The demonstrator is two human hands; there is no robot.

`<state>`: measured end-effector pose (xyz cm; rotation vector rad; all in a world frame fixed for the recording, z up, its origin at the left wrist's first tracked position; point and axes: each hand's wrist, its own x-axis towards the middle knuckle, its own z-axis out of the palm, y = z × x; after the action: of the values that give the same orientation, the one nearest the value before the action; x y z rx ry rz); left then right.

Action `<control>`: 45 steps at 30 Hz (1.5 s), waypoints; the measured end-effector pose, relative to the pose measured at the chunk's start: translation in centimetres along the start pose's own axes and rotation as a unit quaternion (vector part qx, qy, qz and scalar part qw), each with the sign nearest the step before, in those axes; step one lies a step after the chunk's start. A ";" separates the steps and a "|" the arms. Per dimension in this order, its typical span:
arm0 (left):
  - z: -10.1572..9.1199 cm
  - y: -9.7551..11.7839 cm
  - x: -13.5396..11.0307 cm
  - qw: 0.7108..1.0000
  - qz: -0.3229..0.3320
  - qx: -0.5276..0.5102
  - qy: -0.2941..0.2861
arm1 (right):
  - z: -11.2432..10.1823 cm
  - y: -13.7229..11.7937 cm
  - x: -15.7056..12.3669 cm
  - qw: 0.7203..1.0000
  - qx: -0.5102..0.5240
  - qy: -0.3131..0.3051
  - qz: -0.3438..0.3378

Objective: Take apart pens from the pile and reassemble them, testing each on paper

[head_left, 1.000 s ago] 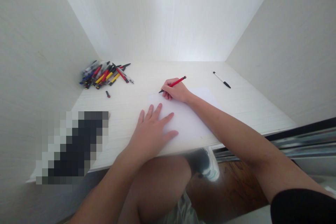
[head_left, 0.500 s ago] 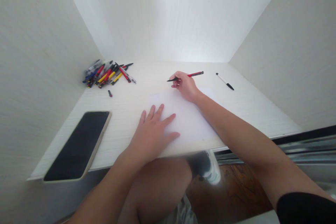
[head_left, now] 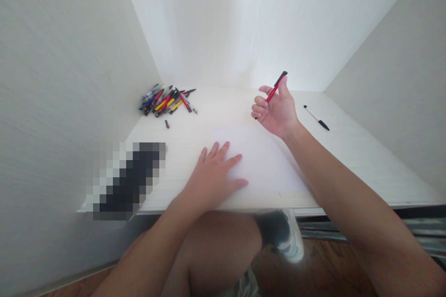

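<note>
My left hand lies flat with fingers spread, over the left part of a white sheet of paper on the desk. Above the far right of the sheet, my right hand is raised with its palm partly turned up. Its fingers curl around a red and black pen. The pen is tilted, its black clip end pointing up and its other end mostly hidden behind the fingers. To the right of this hand lies a white pen with a black cap.
A pile of pens in several colours lies at the back left against the side wall. A small dark cap-like piece is in front of it. A pixelated dark phone lies at the left edge. White walls enclose the desk.
My right hand has lifted and turned palm up, swinging the pen from nearly level to steeply tilted. My left hand stays on the paper. The view has shifted slightly.
</note>
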<state>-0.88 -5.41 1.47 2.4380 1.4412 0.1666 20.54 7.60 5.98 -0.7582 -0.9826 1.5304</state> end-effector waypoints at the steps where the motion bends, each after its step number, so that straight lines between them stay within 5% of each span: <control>1: 0.0 0.0 0.0 1.000 -0.002 -0.005 0.006 | 0.1 -0.2 -0.1 1.000 0.003 -0.006 0.006; 17: 0.1 0.6 -0.8 0.975 0.080 -0.159 0.133 | 0.8 -0.1 -0.9 0.996 0.011 -0.060 0.058; 27: -1.1 1.1 -0.8 0.961 0.030 -0.236 0.142 | 0.5 -0.4 -1.1 0.985 -0.087 -0.114 0.093; 36: -1.5 0.6 -0.4 0.929 -0.037 -0.288 0.231 | 2.1 0.2 -2.1 0.971 -0.071 -0.164 0.160; 45: -1.9 -0.4 -0.3 0.924 -0.074 -0.310 0.210 | 2.3 1.4 -2.3 0.984 -0.083 -0.123 0.099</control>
<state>-1.78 -5.13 3.14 1.8252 1.4349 0.9990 18.32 4.90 5.66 -0.8162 -1.2621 1.7596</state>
